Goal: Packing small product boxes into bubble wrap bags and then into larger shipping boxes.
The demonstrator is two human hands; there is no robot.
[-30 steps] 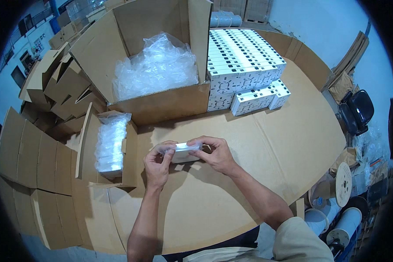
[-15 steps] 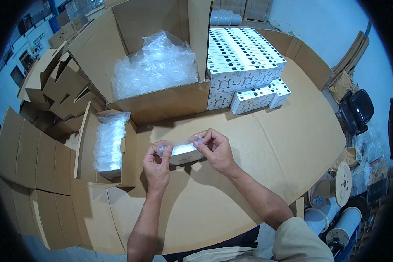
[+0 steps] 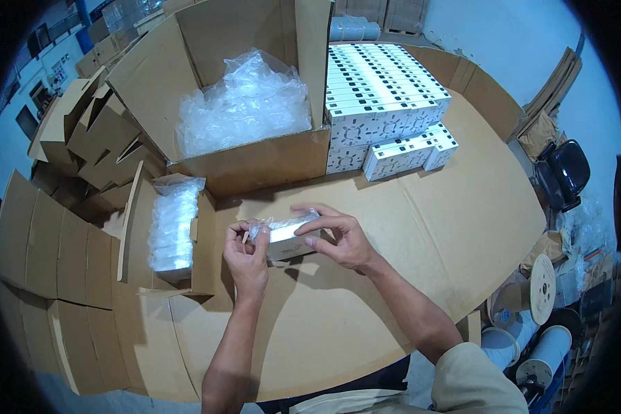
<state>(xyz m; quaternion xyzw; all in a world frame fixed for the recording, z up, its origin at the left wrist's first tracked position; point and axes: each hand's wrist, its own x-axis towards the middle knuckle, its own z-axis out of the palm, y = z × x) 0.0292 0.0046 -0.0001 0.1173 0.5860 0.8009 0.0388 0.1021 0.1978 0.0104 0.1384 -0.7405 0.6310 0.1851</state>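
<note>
A small white box (image 3: 293, 247) in a clear plastic bag (image 3: 288, 222) is between my hands, just above the cardboard table cover. My left hand (image 3: 247, 257) is closed on its left end, thumb in front and fingers curled behind. At the right end, my right hand (image 3: 341, 241) has its thumb against the front, the index finger bent over the top edge and another finger stretched out behind. To the left, an open cardboard carton (image 3: 203, 255) holds a row of bagged white boxes (image 3: 172, 224).
A large open carton (image 3: 255, 162) full of clear plastic bags (image 3: 245, 103) stands at the back. Right of it are stacked white boxes (image 3: 383, 86) with dark printing. Folded cardboard (image 3: 55, 255) lies at the left; cable spools (image 3: 541, 290) and a black chair (image 3: 562, 176) are off the right side.
My right hand has loosened its pinch on the bag's right end, and its fingers have spread over the top of the box. More of the box's front shows. My left hand has barely moved.
</note>
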